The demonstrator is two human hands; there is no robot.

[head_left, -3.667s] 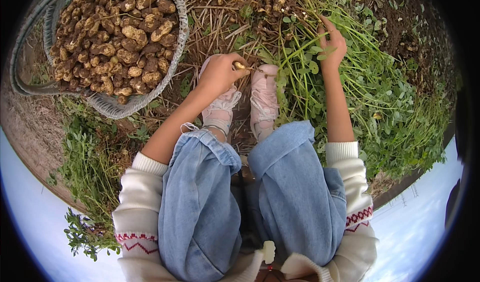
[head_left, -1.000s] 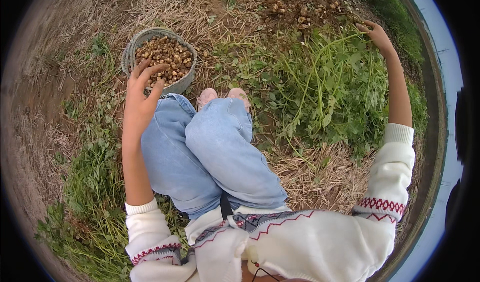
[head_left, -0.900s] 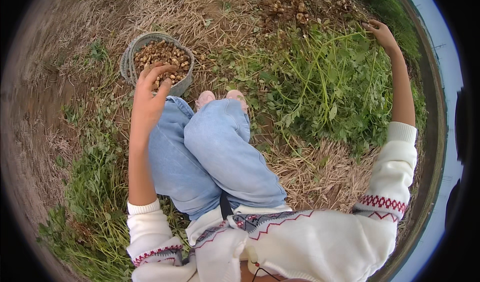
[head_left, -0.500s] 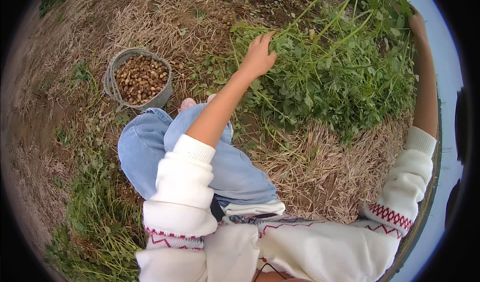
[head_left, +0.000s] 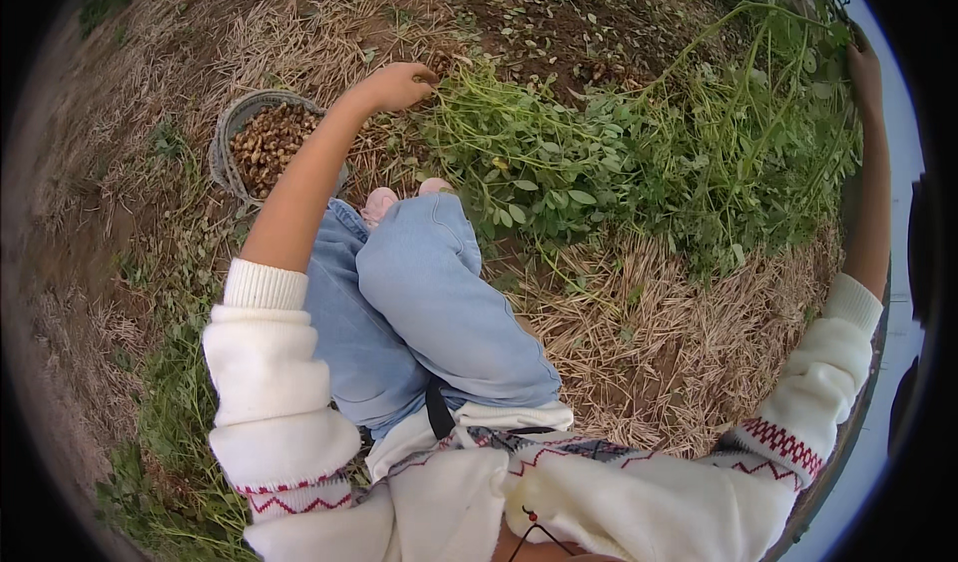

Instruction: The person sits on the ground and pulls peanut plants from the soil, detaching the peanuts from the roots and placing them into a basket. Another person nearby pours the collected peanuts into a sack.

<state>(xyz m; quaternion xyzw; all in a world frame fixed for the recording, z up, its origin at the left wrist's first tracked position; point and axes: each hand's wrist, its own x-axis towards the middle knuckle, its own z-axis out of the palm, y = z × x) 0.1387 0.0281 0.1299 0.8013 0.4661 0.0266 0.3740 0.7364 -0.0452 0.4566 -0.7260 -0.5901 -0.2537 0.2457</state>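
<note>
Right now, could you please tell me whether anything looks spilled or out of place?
Nothing stands out. The basket stands upright with peanuts inside, though the left forearm hides part of it. The left hand is at the left edge of the plants, the right hand at their right edge; what either grips is unclear.

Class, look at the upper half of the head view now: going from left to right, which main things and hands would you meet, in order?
Basket → left hand → leafy heap → right hand.
</note>
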